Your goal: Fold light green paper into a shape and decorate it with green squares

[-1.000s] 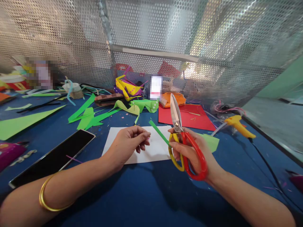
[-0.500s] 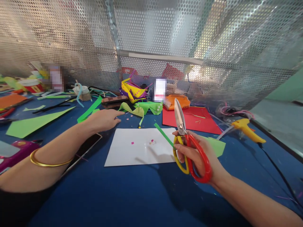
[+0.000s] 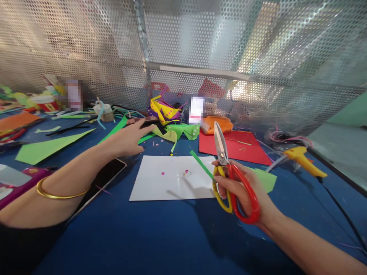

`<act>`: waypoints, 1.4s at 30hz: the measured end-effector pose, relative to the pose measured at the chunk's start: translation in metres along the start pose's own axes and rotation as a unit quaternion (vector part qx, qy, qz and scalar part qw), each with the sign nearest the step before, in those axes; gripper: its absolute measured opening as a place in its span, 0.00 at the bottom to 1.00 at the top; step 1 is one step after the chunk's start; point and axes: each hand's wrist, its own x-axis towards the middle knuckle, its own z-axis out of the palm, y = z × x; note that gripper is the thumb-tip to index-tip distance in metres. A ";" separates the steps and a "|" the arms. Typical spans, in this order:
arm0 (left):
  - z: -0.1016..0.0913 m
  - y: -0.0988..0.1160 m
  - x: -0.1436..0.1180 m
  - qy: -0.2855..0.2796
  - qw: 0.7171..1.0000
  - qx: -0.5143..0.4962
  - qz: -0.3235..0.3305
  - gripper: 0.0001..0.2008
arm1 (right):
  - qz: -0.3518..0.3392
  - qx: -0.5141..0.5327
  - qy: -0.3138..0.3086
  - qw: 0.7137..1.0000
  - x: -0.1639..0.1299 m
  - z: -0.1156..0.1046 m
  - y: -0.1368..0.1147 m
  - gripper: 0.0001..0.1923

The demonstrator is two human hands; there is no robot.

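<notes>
My left hand [image 3: 130,138] reaches over the back left of the blue table, its fingers apart, above green strips [image 3: 146,138] and by a brown patterned piece [image 3: 149,119]. Whether the fingertips touch anything cannot be told. Twisted light-green paper [image 3: 169,134] and a green piece with white dots [image 3: 189,131] lie just right of it. In my right hand [image 3: 243,189] are scissors [image 3: 220,143] with one red and one yellow handle, blades together, pointing up. A thin green strip [image 3: 201,164] is pinched in the same hand, over white paper [image 3: 149,189] bearing tiny pink bits.
Red sheet [image 3: 237,147] and orange tool [image 3: 219,124] lie at the back right. A yellow glue gun [image 3: 305,162] trails its cord on the right. Left are a dark phone [image 3: 106,177], a purple tool [image 3: 31,181] and light-green paper [image 3: 46,147]. Perforated metal mesh [image 3: 183,42] rises behind.
My left hand has lifted and spread its fingers, moving slightly back toward the brown piece and the green strip. The right hand still holds the scissors and thin strip. The view has shifted slightly.
</notes>
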 end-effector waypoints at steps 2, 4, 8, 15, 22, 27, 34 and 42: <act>-0.001 0.004 -0.001 0.033 0.999 -0.002 -0.041 0.25 | 0.000 0.002 0.005 1.000 0.000 0.000 -0.001 0.19; -0.003 0.021 -0.006 0.061 0.995 -0.029 -0.078 0.17 | 0.002 0.002 0.007 1.000 0.000 0.000 -0.001 0.20; 0.002 0.079 -0.032 -0.115 0.911 -0.396 -0.020 0.09 | 0.006 -0.008 0.002 1.000 -0.001 0.002 -0.002 0.20; 0.034 0.143 -0.067 -0.182 0.701 -0.679 -0.120 0.10 | 0.023 0.008 -0.037 0.999 -0.008 0.013 -0.004 0.21; 0.037 0.140 -0.065 -0.134 0.695 -0.689 -0.156 0.09 | 0.028 0.024 -0.030 0.999 -0.009 0.016 -0.003 0.22; 0.032 0.137 -0.063 -0.120 0.696 -0.689 -0.162 0.09 | 0.009 0.029 -0.011 0.999 -0.007 0.010 -0.005 0.23; 0.038 0.141 -0.066 -0.148 0.699 -0.682 -0.157 0.07 | 0.028 0.040 -0.032 0.998 -0.007 0.013 -0.002 0.23; 0.038 0.145 -0.070 -0.196 0.680 -0.693 -0.138 0.09 | 0.034 0.051 -0.057 0.997 -0.007 0.016 0.003 0.24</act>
